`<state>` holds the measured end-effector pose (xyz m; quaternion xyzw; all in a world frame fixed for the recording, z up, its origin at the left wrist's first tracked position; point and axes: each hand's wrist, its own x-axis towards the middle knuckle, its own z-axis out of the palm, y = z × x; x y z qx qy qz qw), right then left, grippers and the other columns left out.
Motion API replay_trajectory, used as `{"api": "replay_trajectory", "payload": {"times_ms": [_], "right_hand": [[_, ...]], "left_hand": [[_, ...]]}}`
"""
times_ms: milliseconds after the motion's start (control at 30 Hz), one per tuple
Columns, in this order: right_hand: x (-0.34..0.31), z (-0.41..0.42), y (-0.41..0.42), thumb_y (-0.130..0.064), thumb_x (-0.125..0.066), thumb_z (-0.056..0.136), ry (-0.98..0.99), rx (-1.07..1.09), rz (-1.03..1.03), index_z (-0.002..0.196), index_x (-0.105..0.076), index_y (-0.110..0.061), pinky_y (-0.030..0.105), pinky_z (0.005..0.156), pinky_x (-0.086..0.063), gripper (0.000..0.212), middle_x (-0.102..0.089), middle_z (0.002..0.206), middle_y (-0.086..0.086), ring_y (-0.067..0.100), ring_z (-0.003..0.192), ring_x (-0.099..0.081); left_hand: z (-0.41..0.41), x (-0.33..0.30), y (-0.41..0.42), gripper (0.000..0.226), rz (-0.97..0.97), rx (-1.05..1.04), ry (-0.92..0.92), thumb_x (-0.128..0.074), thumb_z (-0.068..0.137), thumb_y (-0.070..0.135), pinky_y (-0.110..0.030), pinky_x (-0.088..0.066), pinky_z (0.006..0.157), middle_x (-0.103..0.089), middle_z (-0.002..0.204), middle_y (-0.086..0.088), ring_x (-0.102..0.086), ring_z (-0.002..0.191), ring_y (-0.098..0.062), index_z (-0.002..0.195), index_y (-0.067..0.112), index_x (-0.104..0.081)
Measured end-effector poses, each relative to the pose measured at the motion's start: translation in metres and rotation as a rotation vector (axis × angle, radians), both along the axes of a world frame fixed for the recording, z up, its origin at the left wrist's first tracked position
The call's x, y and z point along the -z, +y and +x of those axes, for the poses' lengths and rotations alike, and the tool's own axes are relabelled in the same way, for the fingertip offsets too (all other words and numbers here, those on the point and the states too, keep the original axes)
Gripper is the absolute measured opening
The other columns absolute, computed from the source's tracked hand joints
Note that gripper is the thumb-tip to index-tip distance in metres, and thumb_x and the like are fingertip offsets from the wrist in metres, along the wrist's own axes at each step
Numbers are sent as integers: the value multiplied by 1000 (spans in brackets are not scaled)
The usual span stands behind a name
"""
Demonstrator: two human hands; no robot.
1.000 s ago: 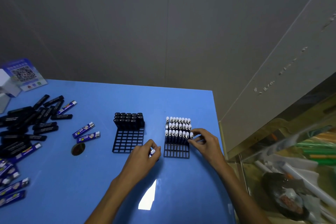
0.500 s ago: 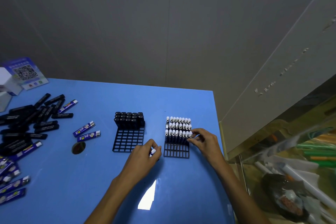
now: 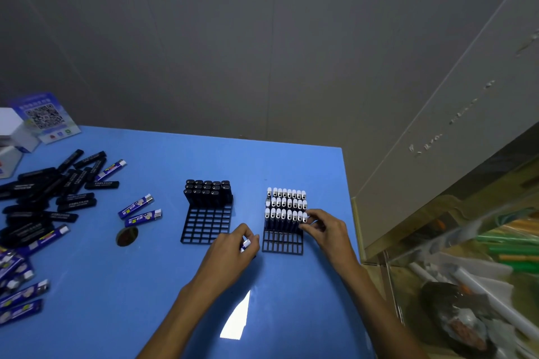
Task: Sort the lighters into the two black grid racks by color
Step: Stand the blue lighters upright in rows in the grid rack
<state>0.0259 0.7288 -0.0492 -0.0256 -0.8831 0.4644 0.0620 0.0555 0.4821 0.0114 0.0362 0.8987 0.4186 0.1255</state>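
Right hand (image 3: 326, 230) pinches the end blue lighter (image 3: 304, 218) in the right rack (image 3: 282, 242)'s third row. Left hand (image 3: 233, 248) holds a spare lighter (image 3: 245, 244) beside it. We'd seat it upright, fully down, then feed the spare across.

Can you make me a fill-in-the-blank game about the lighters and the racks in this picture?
1. The left rack holds only ____ lighters.
2. The white-capped lighters stand in the rack on the ____.
3. The left hand holds one ____.
4. The table is coloured ____.

Missing words: black; right; lighter; blue
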Motion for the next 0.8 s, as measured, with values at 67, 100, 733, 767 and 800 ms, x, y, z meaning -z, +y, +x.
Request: {"api": "replay_trajectory", "payload": {"times_ms": [67,100,733,767,800], "right_hand": [[-1,1,-1,-14,-82,75,-12,3,18,99,-69,-13,11,68,-47,27,-62,76,-13,2,72,-60],[-2,1,-1,-16,-81,76,-19,6,35,99,-69,-15,14,68,-49,27,-62,76,-14,3,71,-60],[-69,31,-38,-13,-67,88,-181,-241,-242,89,-71,-14,18,68,-50,5,-70,78,-3,5,71,-62],[-69,31,-42,-14,-67,88,-202,-264,-275,89,-71,-13,22,71,-54,4,-71,80,0,9,73,-64],[-69,32,-46,-15,-66,89,-228,-291,-307,88,-70,-10,27,74,-56,6,-72,80,3,13,74,-66]], "left_hand": [[0,0,1,22,-1,1,-3,-52,94,38,-36,-47,57,-63,62,5,-57,58,-16,77,24,-54],[0,-1,1,22,0,3,0,-52,94,38,-36,-47,57,-63,62,4,-57,58,-16,77,24,-54],[9,-13,17,20,-55,28,64,-68,80,40,-31,-47,55,-59,58,6,-52,52,-10,74,29,-52],[10,-14,18,21,-56,28,69,-69,78,40,-31,-46,55,-58,57,7,-51,51,-9,76,28,-52],[11,-14,18,21,-51,26,72,-70,76,40,-29,-45,54,-58,57,7,-50,51,-8,78,27,-53]]}}
